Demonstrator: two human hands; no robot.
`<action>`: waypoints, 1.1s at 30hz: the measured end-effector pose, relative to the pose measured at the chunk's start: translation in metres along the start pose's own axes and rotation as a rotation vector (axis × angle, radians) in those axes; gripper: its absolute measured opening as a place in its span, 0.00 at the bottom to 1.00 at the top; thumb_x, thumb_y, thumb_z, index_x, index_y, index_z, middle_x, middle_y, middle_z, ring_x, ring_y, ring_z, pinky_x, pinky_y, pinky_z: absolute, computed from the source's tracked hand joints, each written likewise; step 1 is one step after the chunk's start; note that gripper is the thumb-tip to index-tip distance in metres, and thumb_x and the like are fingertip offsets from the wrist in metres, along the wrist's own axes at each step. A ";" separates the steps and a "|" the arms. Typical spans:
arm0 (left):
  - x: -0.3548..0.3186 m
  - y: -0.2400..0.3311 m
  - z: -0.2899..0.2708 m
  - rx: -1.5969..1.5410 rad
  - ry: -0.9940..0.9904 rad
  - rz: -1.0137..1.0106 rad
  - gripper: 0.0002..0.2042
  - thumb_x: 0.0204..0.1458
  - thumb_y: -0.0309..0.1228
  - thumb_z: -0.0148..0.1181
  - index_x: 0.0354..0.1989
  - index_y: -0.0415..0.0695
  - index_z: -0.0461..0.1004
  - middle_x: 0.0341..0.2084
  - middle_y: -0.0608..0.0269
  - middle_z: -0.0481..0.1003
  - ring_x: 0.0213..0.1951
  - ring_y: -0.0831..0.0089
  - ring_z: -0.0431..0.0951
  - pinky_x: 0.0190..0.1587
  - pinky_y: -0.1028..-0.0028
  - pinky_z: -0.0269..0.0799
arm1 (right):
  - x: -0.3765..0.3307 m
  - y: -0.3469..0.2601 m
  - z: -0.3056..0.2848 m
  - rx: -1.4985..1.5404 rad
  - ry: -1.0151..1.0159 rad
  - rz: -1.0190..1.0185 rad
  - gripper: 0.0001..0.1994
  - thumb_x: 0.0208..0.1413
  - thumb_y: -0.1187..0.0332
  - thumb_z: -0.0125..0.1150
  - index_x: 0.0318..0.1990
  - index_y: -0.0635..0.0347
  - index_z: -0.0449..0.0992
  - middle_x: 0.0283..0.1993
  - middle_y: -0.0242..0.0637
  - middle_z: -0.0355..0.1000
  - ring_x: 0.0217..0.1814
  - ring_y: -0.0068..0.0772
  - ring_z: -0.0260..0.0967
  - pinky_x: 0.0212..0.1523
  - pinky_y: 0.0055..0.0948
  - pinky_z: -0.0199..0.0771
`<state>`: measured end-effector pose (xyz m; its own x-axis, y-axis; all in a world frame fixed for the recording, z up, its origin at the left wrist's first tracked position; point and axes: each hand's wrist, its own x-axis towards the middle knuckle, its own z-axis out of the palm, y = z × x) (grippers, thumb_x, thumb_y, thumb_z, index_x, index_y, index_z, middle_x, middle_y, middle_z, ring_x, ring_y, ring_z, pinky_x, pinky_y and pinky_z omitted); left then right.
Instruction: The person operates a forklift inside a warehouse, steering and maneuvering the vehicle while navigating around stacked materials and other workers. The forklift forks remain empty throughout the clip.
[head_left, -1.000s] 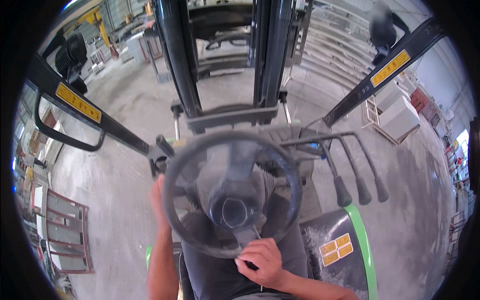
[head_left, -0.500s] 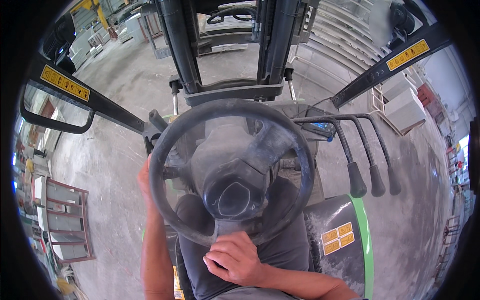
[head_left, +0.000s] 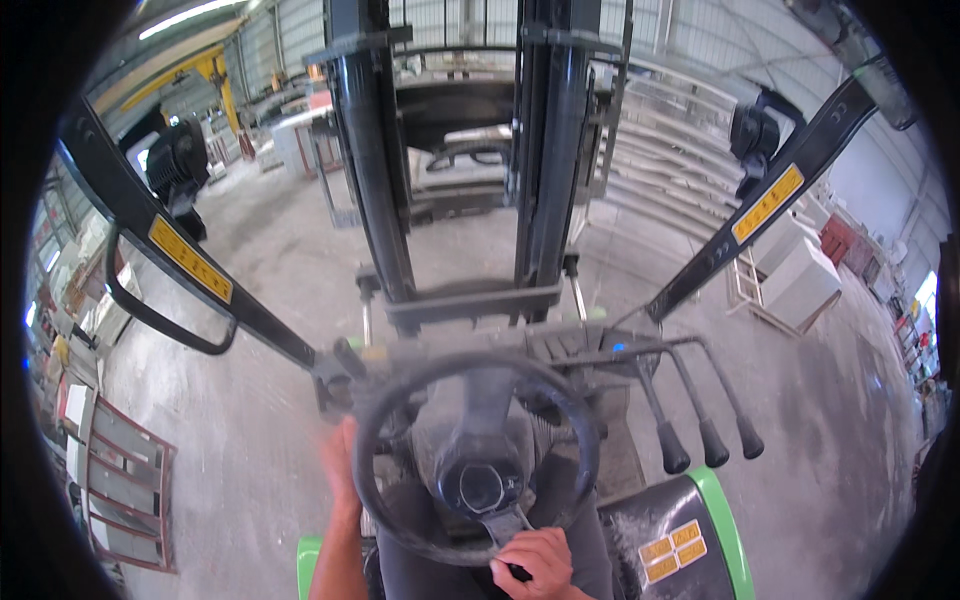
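Note:
In front of me is the black steering wheel [head_left: 478,364] of a forklift, with a dusty hub [head_left: 481,486]. My right hand [head_left: 535,560] is closed around the rim at the bottom, by the lower spoke. Just outside the rim's left side is my left hand [head_left: 341,460], its fingers smeared by motion and partly hidden; I cannot tell whether it touches the wheel. A short dark lever [head_left: 350,357] stands forward of that hand.
Ahead rises the black mast [head_left: 372,170]. Three black-knobbed levers [head_left: 712,443] stand at the right. Slanting posts flank me, the left one with a grab handle [head_left: 165,325]. A red-framed rack [head_left: 125,480] is at left; pale slabs [head_left: 800,285] stand at right.
The view has tilted upward, showing more of the mast and hall. The steering wheel has turned counterclockwise, and my right hand has moved rightward with its lower spoke.

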<state>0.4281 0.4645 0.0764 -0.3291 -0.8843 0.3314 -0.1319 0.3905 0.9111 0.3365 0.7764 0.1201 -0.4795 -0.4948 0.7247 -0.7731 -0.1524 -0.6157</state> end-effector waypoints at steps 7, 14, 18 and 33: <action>-0.015 0.014 -0.007 0.094 -0.032 -0.138 0.24 0.70 0.44 0.48 0.28 0.34 0.72 0.19 0.66 0.68 0.29 0.78 0.64 0.31 0.67 0.66 | 0.008 0.000 -0.026 -0.112 0.154 0.112 0.08 0.47 0.79 0.71 0.34 0.59 0.78 0.37 0.41 0.77 0.41 0.47 0.75 0.45 0.42 0.74; -0.018 0.009 -0.007 0.117 -0.008 -0.158 0.24 0.68 0.43 0.49 0.27 0.32 0.70 0.18 0.54 0.62 0.27 0.75 0.62 0.31 0.63 0.66 | 0.026 0.026 -0.031 -0.115 0.241 0.158 0.07 0.49 0.74 0.71 0.33 0.56 0.77 0.35 0.36 0.76 0.36 0.41 0.72 0.41 0.37 0.70; -0.013 0.015 -0.005 0.131 0.003 -0.170 0.24 0.68 0.43 0.49 0.28 0.32 0.70 0.18 0.52 0.62 0.27 0.74 0.62 0.31 0.62 0.65 | 0.048 0.040 -0.032 -0.090 0.273 0.198 0.06 0.51 0.76 0.69 0.33 0.59 0.76 0.34 0.39 0.74 0.35 0.41 0.70 0.39 0.35 0.70; -0.012 0.013 -0.005 0.121 0.013 -0.182 0.23 0.66 0.43 0.49 0.29 0.32 0.71 0.19 0.47 0.65 0.26 0.72 0.63 0.31 0.61 0.66 | 0.179 0.033 0.044 0.007 0.230 0.017 0.05 0.53 0.72 0.69 0.32 0.59 0.77 0.32 0.39 0.74 0.37 0.46 0.72 0.41 0.41 0.68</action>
<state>0.4352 0.4790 0.0850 -0.2775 -0.9460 0.1678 -0.2997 0.2512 0.9204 0.2433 0.6450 0.2162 -0.5748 -0.2898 0.7653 -0.7618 -0.1520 -0.6298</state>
